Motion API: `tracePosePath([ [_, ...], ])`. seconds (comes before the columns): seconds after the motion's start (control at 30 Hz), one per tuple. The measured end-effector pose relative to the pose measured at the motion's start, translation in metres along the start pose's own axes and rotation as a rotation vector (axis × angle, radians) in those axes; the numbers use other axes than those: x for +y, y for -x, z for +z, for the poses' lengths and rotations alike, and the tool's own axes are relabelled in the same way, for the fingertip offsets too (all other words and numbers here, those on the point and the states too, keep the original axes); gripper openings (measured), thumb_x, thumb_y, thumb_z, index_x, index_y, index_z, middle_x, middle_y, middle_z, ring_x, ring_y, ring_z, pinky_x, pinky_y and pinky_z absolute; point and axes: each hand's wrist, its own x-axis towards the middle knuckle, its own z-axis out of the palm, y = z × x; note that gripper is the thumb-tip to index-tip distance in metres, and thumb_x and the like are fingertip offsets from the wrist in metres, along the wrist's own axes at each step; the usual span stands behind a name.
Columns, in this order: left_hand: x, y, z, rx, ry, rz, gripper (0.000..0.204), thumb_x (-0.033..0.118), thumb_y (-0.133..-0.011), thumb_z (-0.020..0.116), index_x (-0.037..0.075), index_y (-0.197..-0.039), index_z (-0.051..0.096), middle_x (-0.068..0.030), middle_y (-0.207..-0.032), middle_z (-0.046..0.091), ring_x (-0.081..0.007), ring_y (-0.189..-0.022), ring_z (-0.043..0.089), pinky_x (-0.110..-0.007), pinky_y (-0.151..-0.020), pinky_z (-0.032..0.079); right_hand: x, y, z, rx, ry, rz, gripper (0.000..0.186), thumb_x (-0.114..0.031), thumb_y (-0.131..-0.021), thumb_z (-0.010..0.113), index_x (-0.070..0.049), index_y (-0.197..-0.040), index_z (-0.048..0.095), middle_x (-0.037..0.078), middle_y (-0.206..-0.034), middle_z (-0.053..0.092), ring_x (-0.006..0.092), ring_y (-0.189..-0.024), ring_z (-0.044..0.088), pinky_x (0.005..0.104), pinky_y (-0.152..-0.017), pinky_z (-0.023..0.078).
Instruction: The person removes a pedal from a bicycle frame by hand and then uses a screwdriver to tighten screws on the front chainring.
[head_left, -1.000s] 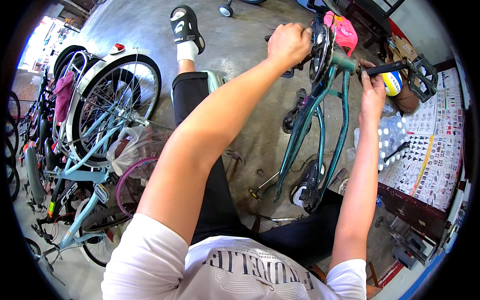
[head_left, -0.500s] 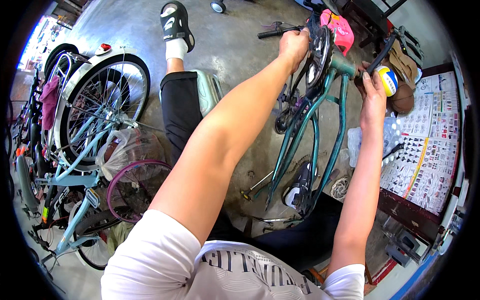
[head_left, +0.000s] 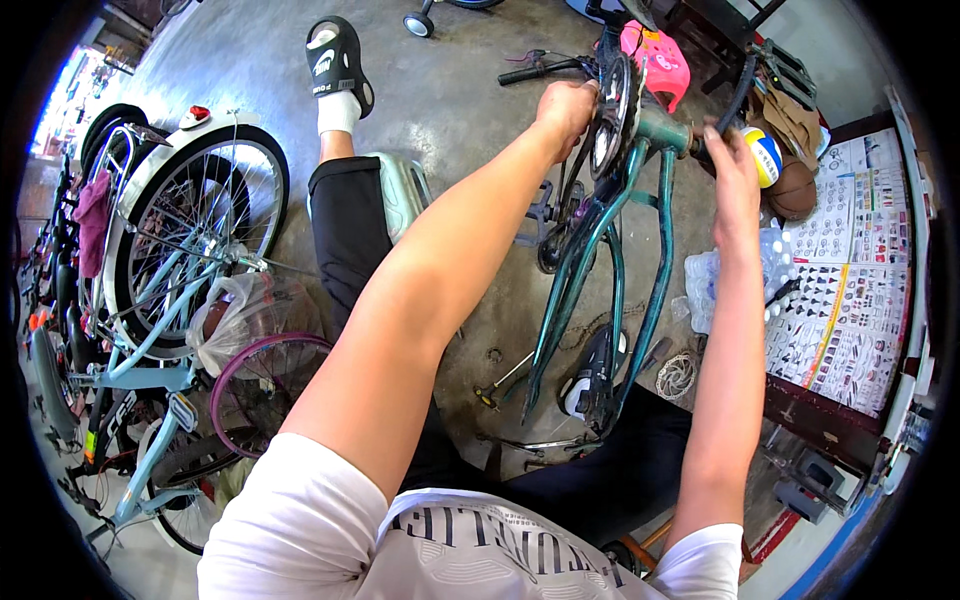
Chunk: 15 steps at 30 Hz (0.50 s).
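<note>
I hold a green bicycle frame upright between my legs, its rear stays pointing down toward me. My left hand is closed beside the black chainring; what its fingers grip is hidden. My right hand is at the other end of the bottom bracket, fingers round the base of a black crank arm with a pedal on its top. A pedal and other black parts sit behind the frame. Handlebars show beyond my left hand.
Bicycles, a purple rim and a bagged bundle crowd the left. Tools and a brake rotor lie on the floor. At right are balls, bottles, a printed board and a pink seat.
The right-side crank arm has swung from pointing right to nearly upright. Both hands have shifted slightly left in view; my left hand has also moved lower, and more of the handlebars shows.
</note>
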Motion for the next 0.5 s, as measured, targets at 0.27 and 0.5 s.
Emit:
tracePosePath([
  [0.27, -0.018, -0.021, 0.002, 0.165, -0.09, 0.02, 0.041, 0.033, -0.09, 0.067, -0.003, -0.109, 0.074, -0.0252, -0.115, 0.072, -0.0391, -0.112, 0.068, -0.041, -0.094, 0.051, -0.051, -0.083, 0.013, 0.062, -0.425, 0.2, 0.027, -0.031, -0.097, 0.067, -0.005, -0.102, 0.066, 0.001, -0.078, 0.063, 0.0127, -0.065, 0.058, 0.0245, -0.059, 0.039],
  [0.5, 0.021, 0.01, 0.002, 0.289, -1.046, 0.161, 0.033, 0.025, -0.089, 0.07, -0.002, -0.107, 0.074, -0.0171, -0.11, 0.075, -0.0298, -0.09, 0.073, -0.042, -0.079, 0.057, -0.035, -0.092, 0.035, 0.47, -0.137, 0.061, 0.034, -0.03, -0.092, 0.069, 0.004, -0.09, 0.068, 0.007, -0.077, 0.063, 0.0152, -0.069, 0.057, 0.0325, -0.064, 0.046],
])
